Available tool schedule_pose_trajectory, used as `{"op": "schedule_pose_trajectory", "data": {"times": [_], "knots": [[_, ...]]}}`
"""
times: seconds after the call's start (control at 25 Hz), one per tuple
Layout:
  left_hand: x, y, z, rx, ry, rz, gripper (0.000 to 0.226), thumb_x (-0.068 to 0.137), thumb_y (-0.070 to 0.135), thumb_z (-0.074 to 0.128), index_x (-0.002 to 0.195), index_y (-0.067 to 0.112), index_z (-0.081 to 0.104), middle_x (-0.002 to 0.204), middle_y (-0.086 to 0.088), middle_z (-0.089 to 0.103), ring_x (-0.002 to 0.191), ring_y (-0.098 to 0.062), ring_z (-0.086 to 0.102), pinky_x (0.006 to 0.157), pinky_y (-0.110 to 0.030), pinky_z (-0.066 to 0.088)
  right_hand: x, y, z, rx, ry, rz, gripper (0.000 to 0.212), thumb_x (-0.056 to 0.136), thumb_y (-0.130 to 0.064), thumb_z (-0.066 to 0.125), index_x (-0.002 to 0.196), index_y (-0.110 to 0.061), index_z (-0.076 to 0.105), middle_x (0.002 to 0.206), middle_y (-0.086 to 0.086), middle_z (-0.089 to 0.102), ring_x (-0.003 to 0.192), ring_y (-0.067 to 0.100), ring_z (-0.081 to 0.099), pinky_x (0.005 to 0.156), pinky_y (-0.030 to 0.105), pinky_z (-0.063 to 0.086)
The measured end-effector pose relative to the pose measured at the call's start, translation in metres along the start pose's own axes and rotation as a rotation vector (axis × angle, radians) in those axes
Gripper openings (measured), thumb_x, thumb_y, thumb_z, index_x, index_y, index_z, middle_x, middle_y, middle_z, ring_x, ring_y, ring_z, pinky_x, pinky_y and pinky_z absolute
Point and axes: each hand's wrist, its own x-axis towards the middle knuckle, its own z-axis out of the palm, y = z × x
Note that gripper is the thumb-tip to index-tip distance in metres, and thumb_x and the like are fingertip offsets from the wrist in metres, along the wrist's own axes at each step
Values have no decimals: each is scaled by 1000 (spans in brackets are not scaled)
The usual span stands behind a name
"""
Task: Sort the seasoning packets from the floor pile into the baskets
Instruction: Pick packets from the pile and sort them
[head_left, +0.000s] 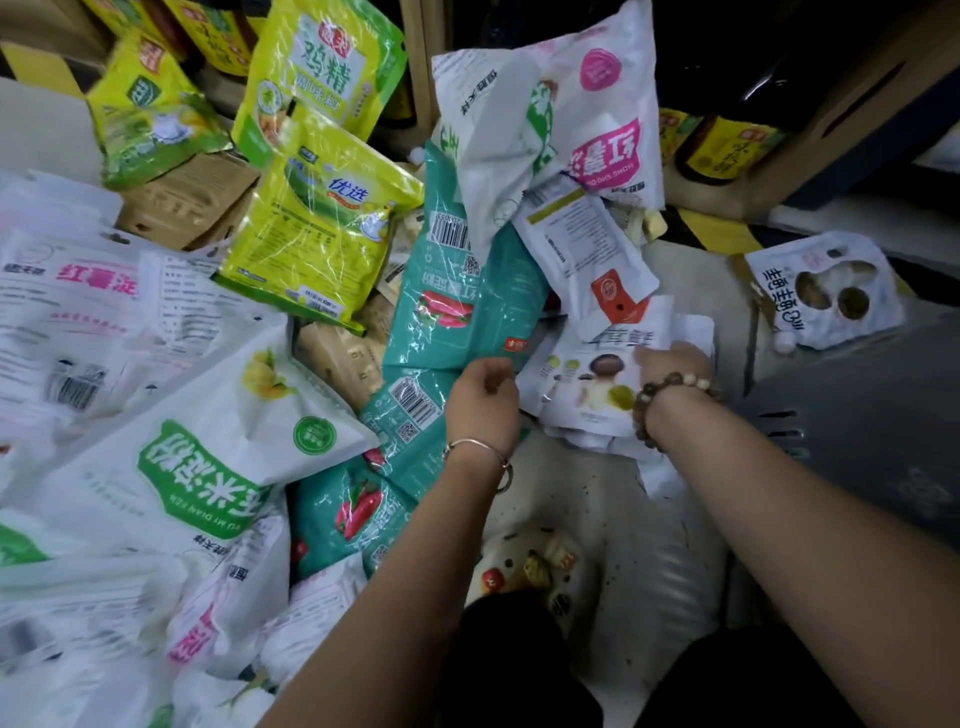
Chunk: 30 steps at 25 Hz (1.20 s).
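Yellow packets (311, 228), teal packets (457, 312) and big white bags (208, 457) overlap without a gap to my left and straight ahead, a stack of white packets (587, 389) fills the space between my left hand (483, 395) and right hand (670, 364), and bare floor (587, 493) opens only between my forearms.

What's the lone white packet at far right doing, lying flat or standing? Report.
Flat. The white packet lies face up on the floor, printed front showing.

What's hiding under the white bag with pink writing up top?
A teal packet and a smaller white packet poke out beneath the white bag; anything deeper is covered.
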Motion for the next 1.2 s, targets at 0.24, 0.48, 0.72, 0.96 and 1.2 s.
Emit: {"op": "schedule_pose_trajectory", "data": {"times": [0.24, 0.48, 0.72, 0.96, 1.2], "knots": [[-11, 14, 1, -188, -143, -97, 20, 88, 14, 62, 108, 9, 61, 88, -3, 62, 74, -13, 57, 67, -25, 45, -15, 12, -37, 550, 125, -89, 23, 87, 4, 49, 104, -1, 63, 80, 3, 61, 66, 13, 54, 58, 23, 44], [-40, 27, 11, -420, -414, -111, 20, 79, -5, 65, 94, 10, 65, 92, -9, 70, 72, -15, 67, 69, -27, 57, -30, 21, -18, 535, -503, -52, 20, 89, 2, 50, 88, -11, 65, 90, 12, 69, 79, 28, 66, 72, 39, 53], [-39, 6, -6, -204, -148, -102, 27, 67, -10, 70, 72, 15, 63, 61, 7, 68, 51, -7, 65, 48, -19, 51, -12, 25, -16, -287, -119, -103, 20, 86, -20, 59, 88, -1, 65, 76, 10, 58, 73, 27, 57, 65, 26, 42], [-46, -12, -15, -226, -75, -138, 26, 64, -10, 73, 72, 13, 66, 70, -4, 71, 60, -19, 68, 56, -28, 55, -12, 22, 0, -120, -194, 119, 33, 84, -24, 63, 64, 1, 57, 52, 7, 61, 57, 24, 56, 61, 27, 48], [-43, -16, -38, -317, 97, -121, 29, 67, -19, 62, 76, 9, 65, 66, 0, 69, 55, -12, 65, 50, -21, 53, 2, 47, -24, 196, 184, -83, 17, 90, -3, 45, 100, 0, 58, 105, 16, 61, 98, 30, 57, 72, 24, 39]]}}
